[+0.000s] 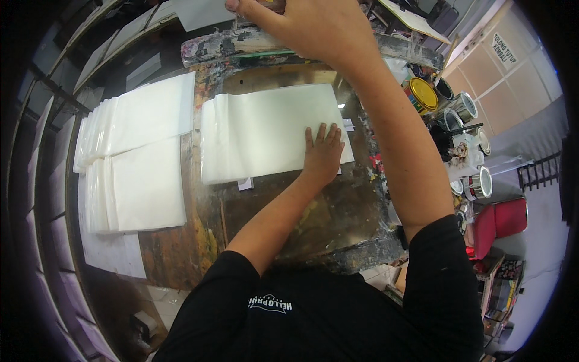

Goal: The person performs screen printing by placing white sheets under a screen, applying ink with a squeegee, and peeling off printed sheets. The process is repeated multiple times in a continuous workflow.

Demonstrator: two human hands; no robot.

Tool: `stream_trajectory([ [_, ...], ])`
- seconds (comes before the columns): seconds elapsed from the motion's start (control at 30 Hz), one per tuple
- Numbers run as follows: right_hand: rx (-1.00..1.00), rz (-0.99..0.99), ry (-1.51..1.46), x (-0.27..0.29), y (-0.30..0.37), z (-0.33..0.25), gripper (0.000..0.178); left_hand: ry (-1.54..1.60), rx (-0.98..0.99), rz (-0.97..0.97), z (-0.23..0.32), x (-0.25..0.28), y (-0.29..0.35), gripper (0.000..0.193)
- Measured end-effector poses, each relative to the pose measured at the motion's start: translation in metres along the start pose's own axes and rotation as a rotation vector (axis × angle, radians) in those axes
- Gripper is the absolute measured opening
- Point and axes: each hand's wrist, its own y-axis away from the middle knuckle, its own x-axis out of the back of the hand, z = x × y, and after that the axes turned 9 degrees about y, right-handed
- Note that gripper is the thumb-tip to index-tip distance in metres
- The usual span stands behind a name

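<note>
A milky-white plastic sheet or bag [259, 130], with folds along its left end, lies on the stained work board in the middle. Over its right part my left hand [324, 154] rests palm down, fingers spread. My right hand [316, 27] is raised at the top edge, beside the far paint-crusted bar [241, 45]. Its thumb stretches left, while the picture's edge cuts off the other fingers. Whether it grips anything is hidden. At the left, two overlapping piles of similar white plastic, an upper pile [148, 111] and a lower pile [148, 187], lie on the table.
Paint cans, including a yellow-lidded can [422, 95] and a white can [478, 183], crowd the right side past my right arm. A red chair [497, 223] stands beyond them. Metal racks [60, 235] line the left. Small white tabs [245, 183] poke from under the sheet.
</note>
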Motion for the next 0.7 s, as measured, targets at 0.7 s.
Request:
stream_trajectory([
  [0.7, -0.08, -0.07, -0.003, -0.008, -0.018, 0.007, 0.083, -0.052, 0.039, 0.058, -0.031, 0.045, 0.053, 0.054],
])
